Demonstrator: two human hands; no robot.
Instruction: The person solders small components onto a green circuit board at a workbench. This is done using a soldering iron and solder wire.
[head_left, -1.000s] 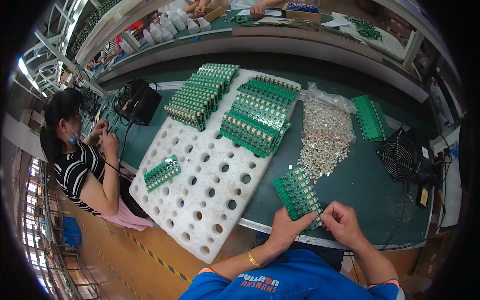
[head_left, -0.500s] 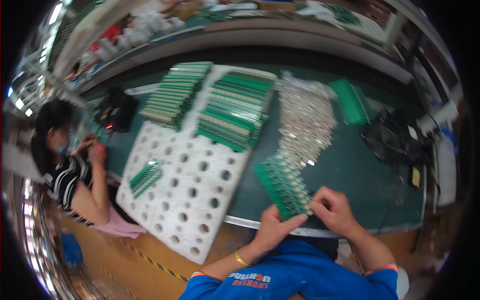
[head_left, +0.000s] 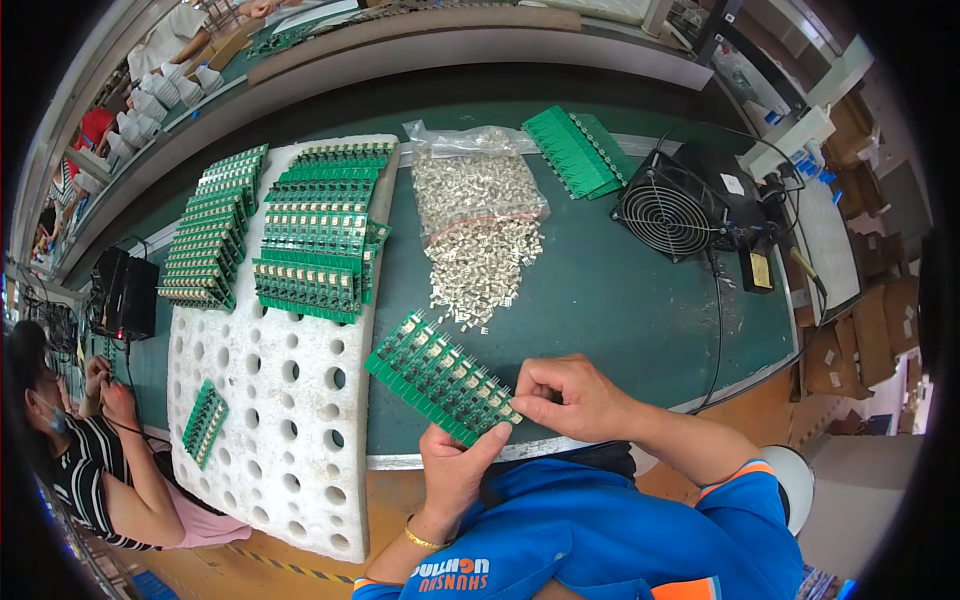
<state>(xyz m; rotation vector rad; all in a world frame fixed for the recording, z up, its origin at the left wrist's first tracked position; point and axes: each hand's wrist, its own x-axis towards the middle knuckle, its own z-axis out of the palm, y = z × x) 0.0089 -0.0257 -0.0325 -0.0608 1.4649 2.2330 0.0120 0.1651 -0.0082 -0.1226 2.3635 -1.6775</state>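
A green worktable [head_left: 650,320] bears a holed white foam board [head_left: 312,395] overhanging its pale front edge [head_left: 400,462]; a blue shirt [head_left: 610,530] carries white and orange lettering [head_left: 450,574], and tabletop stretches rightward to a black fan [head_left: 668,215]. Near that edge, the left hand [head_left: 457,468] grips a green circuit panel [head_left: 440,378] by its corner; the right hand [head_left: 578,400] pinches at its right end, any held part hidden.
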